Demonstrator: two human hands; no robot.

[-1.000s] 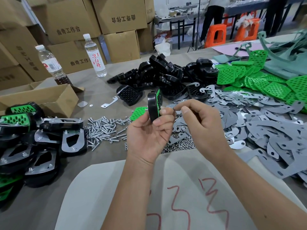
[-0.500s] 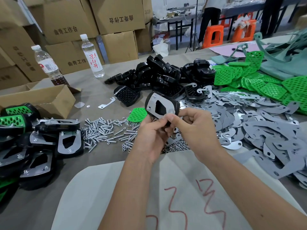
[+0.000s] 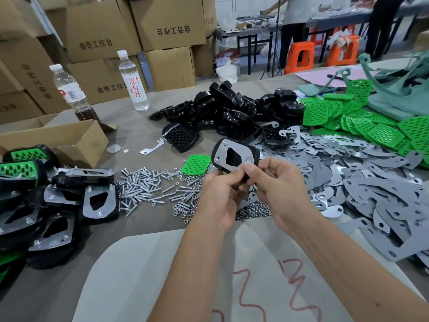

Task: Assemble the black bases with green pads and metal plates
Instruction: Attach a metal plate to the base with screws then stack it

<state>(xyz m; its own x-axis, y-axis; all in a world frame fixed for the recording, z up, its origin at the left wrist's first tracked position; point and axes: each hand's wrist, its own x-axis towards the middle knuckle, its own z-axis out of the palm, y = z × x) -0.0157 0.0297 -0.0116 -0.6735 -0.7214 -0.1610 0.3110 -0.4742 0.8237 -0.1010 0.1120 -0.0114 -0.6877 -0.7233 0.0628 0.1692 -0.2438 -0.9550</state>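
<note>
the black base (image 3: 254,151) with its metal plate (image 3: 234,155) is held above the tabletop (image 3: 148,126), near the middle. the left hand (image 3: 221,196) pinches its near edge, and the right hand (image 3: 281,191) pinches beside it. it looks light and stiff; best to hold by the plastic rim, as the plate edges may be sharp.

2 water bottles (image 3: 132,81), 2 orange stools (image 3: 300,57), 1 loose green pad (image 3: 195,164) nr screws; other piles too many to count.

workshop | stacked cartons (image 3: 162,22) | screw pile (image 3: 148,189) | metal plates (image 3: 362,182)
</note>
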